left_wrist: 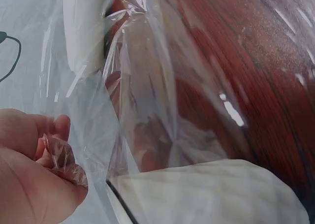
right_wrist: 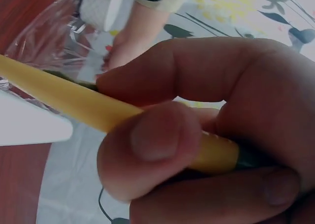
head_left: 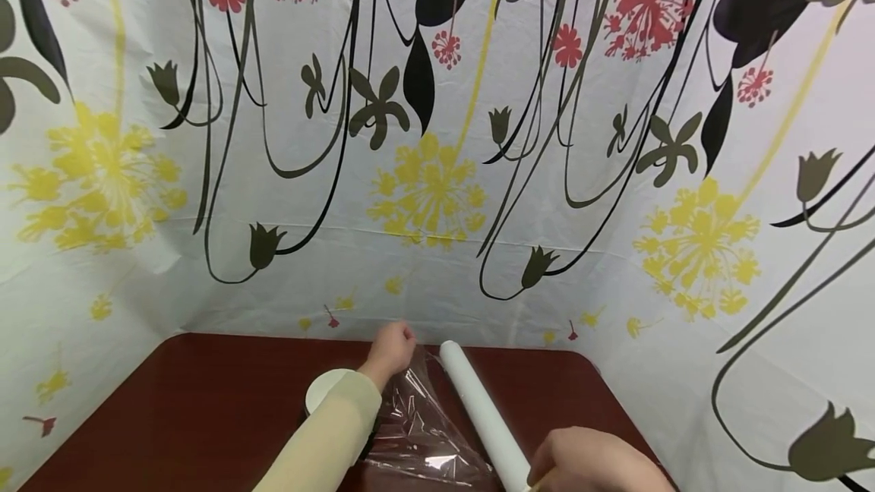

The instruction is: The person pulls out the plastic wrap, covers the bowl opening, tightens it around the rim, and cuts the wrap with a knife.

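My left hand (head_left: pixel 393 348) grips a bunched corner of clear plastic film (head_left: pixel 424 431) near the table's far edge. The film spreads toward me beside a long white tube (head_left: pixel 481 412), which lies slanted on the table. In the left wrist view a crumpled bit of film (left_wrist: pixel 64 160) pokes out between the curled fingers. My right hand (head_left: pixel 595 462), by the tube's near end, holds a slim yellow tool (right_wrist: pixel 64 93) with a dark green part; thumb and fingers close round it. Its tip lies outside the right wrist view, so I cannot tell its kind.
A white round-topped object (head_left: pixel 328 389) stands left of the film, partly hidden by my left sleeve (head_left: pixel 328 431). The dark red table (head_left: pixel 205 401) meets a flower-printed sheet (head_left: pixel 437 279) hanging behind and at both sides.
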Tool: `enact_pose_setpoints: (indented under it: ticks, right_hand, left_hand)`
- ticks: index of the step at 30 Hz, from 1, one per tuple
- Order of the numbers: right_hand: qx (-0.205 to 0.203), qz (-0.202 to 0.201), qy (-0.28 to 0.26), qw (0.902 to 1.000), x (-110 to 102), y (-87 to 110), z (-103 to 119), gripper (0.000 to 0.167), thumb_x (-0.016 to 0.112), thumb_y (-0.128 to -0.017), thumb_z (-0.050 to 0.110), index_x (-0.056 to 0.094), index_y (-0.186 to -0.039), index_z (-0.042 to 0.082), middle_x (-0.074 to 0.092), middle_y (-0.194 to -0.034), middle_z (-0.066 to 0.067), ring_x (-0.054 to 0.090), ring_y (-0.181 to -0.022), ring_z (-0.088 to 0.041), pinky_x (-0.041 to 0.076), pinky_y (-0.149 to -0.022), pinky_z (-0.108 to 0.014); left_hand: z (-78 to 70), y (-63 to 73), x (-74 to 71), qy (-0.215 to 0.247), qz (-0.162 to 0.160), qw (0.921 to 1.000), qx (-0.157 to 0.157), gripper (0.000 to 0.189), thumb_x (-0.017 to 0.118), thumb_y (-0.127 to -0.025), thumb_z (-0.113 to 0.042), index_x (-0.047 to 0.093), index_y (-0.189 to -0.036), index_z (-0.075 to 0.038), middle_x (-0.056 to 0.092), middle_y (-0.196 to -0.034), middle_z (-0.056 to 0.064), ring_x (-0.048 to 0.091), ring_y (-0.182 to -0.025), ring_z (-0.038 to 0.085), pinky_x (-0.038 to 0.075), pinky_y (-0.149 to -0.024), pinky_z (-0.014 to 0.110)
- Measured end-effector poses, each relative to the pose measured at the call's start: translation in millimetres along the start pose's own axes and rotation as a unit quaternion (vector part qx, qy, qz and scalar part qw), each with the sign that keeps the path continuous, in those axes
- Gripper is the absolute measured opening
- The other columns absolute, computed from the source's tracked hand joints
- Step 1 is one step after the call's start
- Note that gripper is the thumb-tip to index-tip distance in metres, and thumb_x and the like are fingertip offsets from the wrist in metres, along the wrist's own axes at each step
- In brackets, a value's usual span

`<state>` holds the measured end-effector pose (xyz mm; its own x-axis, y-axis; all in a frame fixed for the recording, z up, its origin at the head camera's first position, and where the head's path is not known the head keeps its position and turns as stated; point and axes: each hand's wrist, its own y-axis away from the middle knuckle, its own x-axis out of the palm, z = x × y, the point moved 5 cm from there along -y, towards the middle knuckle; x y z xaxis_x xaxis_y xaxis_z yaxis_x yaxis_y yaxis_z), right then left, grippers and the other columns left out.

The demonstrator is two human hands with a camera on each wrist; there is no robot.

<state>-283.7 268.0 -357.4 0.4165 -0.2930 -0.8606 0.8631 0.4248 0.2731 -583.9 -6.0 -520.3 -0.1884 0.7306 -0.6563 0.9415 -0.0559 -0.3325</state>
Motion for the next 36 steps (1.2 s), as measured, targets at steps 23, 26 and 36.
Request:
enact_pose_setpoints:
  ticks: [23, 26, 36]
  right_hand:
    - [0.087, -0.281, -0.002, 0.9556, 7.3, -119.8, -5.3, 0.03, 0.06, -0.108, 0.031, 0.074, -0.115, 0.005, 0.061, -0.076, -0.002, 0.052, -0.061, -0.019, 0.043, -0.057, -0.037]
    - [0.092, -0.276, 0.017, 0.9566, 15.5, -139.5, -0.3, 0.03, 0.059, -0.108, 0.03, 0.072, -0.109, 0.003, 0.062, -0.078, -0.005, 0.055, -0.063, -0.021, 0.046, -0.058, -0.04]
    - [0.117, -0.286, 0.039, 0.9504, 29.0, -168.1, 10.8, 0.025, 0.063, -0.106, 0.026, 0.068, -0.093, 0.006, 0.066, -0.078, -0.01, 0.058, -0.063, -0.024, 0.049, -0.058, -0.043]
  left_hand:
    - [8.8, -14.3, 15.2, 0.03, 0.036, 0.9988, 0.017, 0.016, 0.068, -0.1, -0.023, 0.068, -0.085, -0.017, 0.066, -0.081, -0.001, 0.058, -0.067, 0.016, 0.05, -0.06, 0.035]
    - [-1.9, -5.7, 7.2, 0.043, 0.039, 0.9981, 0.021, 0.016, 0.066, -0.102, -0.02, 0.069, -0.087, -0.013, 0.066, -0.082, 0.004, 0.059, -0.068, 0.021, 0.052, -0.061, 0.041]
    - [-26.6, 10.1, -11.6, 0.028, 0.028, 0.9981, 0.046, 0.019, 0.066, -0.102, -0.022, 0.07, -0.086, -0.013, 0.067, -0.08, 0.002, 0.059, -0.067, 0.018, 0.053, -0.062, 0.04]
